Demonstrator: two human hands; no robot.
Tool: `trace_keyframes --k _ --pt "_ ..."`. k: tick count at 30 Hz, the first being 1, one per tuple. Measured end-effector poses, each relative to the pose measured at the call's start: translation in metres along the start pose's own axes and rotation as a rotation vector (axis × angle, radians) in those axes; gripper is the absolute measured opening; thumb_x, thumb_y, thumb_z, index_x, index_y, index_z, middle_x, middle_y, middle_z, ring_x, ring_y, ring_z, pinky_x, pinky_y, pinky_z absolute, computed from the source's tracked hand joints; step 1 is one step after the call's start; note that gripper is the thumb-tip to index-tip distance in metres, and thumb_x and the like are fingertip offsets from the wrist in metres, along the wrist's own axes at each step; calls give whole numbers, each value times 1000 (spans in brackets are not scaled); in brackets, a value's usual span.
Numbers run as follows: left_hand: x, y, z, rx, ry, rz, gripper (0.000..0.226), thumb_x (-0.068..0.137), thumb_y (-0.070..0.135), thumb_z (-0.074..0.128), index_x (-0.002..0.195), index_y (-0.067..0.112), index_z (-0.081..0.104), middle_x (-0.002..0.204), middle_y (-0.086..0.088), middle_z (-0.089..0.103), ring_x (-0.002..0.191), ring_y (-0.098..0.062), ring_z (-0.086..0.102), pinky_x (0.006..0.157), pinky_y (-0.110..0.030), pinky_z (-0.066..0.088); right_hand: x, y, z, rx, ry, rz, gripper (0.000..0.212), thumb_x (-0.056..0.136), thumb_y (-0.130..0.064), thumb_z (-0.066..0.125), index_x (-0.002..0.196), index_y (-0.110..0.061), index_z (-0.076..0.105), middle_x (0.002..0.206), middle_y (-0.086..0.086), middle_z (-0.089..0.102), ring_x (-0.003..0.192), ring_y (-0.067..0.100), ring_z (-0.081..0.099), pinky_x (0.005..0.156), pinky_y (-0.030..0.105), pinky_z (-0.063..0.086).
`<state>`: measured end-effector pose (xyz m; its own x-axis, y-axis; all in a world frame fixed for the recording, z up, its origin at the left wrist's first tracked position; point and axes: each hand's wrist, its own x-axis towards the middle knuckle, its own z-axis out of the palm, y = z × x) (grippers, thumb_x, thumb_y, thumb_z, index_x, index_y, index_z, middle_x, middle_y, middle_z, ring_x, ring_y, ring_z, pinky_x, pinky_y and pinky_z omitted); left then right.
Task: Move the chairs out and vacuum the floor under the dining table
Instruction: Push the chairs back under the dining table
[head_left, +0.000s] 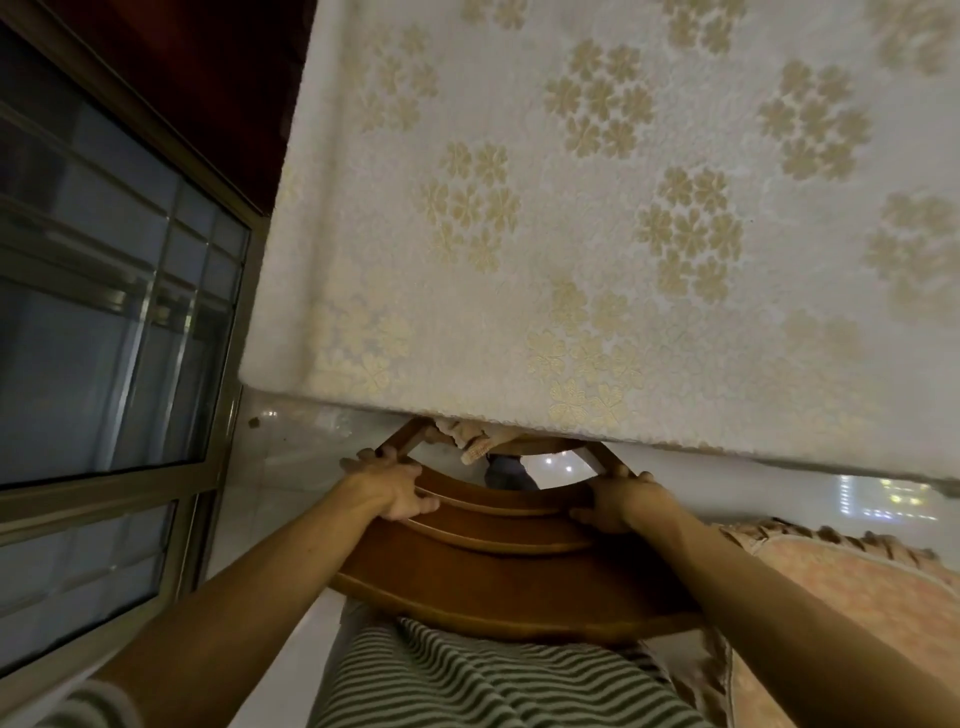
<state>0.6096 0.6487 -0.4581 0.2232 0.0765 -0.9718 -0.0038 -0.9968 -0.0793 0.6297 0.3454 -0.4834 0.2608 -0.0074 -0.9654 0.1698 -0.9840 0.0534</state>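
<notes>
A downward view from a head-worn camera. A dining tabletop (675, 434) fills the upper part of the view and is covered by a white tablecloth (545, 249) patterned with clusters of gold flowers.

A wooden chair (498, 577) with a curved, slatted backrest stands at the near edge of the tabletop, toward its left corner. Its seat is tucked beneath the overhanging cloth, and only the backrest and the tops of its side posts are seen. The backrest is close against the person's body, just above a striped shirt (493, 686).

The chair is held by both hands. The left hand (395, 491) is wrapped around the left end of the backrest, with fingers curled over the upper slat. The right hand (618, 501) is closed around the right end, with its thumb on the inner face of the wood. Both bare forearms reach in from the bottom corners.

A piece of pale textured fabric (470, 444) is seen under the tabletop edge, above the chair's seat. Glossy pale floor (291, 467) tiles are seen left of the chair and through the gap in the backrest.

A metal-framed window (104, 312) with dark glass runs along the left side. A pink fringed cushion (857, 592) lies at the lower right, just beside the chair.
</notes>
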Motion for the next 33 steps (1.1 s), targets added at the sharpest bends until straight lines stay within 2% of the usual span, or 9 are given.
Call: trace_keyframes --k 3,6,8,10,12,16,21,25,33 --pt "-14 -1 2 -61 94 35 73 93 68 39 154 32 24 164 -12 10 147 -41 16 118 -60 16 -25 -1 5 9 110 -6 61 90 -65 46 146 -43 31 155 4 26 136 36 33 107 52 39" --pt "-27 1 6 -97 245 87 67 94 62 43 150 27 34 156 -12 33 138 -37 35 113 -54 31 -39 -1 6 35 216 -13 61 93 -63 43 148 -41 27 153 6 31 134 35 38 105 50 42" --pt "-38 5 8 -85 341 148 60 95 58 44 143 22 45 144 -12 48 128 -33 48 105 -47 40 -50 -3 3 60 306 -29 63 90 -68 32 146 -38 31 148 9 40 128 35 47 102 47 45" --pt "-50 8 9 -89 445 218 56 95 57 46 133 17 53 133 -12 57 118 -31 56 98 -44 47 -62 -4 3 99 409 -27 61 90 -65 34 139 -29 40 136 12 51 118 34 55 96 47 49" --pt "-62 8 8 -60 546 267 55 94 59 46 129 17 54 130 -11 59 117 -32 56 97 -46 47 -74 -5 4 104 518 -28 50 96 -54 43 133 -20 44 126 14 56 111 35 59 90 45 50" --pt "-72 5 5 8 664 308 64 94 63 42 141 19 43 136 -11 56 123 -33 53 102 -50 42 -98 -6 4 74 694 -56 45 98 -47 43 133 -19 42 125 12 58 109 32 61 87 43 51" --pt "-70 5 2 33 721 342 71 94 64 38 150 20 31 144 -10 49 128 -32 48 105 -48 40 -114 -8 4 70 777 -52 45 99 -48 40 134 -19 40 124 12 58 105 30 61 84 41 51" --pt "-78 9 -5 32 782 349 67 96 60 40 149 20 31 142 -11 49 125 -33 50 102 -46 43 -119 -8 -1 102 837 -76 43 100 -46 39 132 -17 40 119 12 58 103 31 60 85 43 53" --pt "-88 18 -6 83 795 292 62 97 57 39 146 21 33 137 -12 53 121 -33 53 100 -45 44 -127 -3 -4 150 995 -137 40 100 -43 39 130 -15 39 113 12 55 97 30 58 75 39 49"
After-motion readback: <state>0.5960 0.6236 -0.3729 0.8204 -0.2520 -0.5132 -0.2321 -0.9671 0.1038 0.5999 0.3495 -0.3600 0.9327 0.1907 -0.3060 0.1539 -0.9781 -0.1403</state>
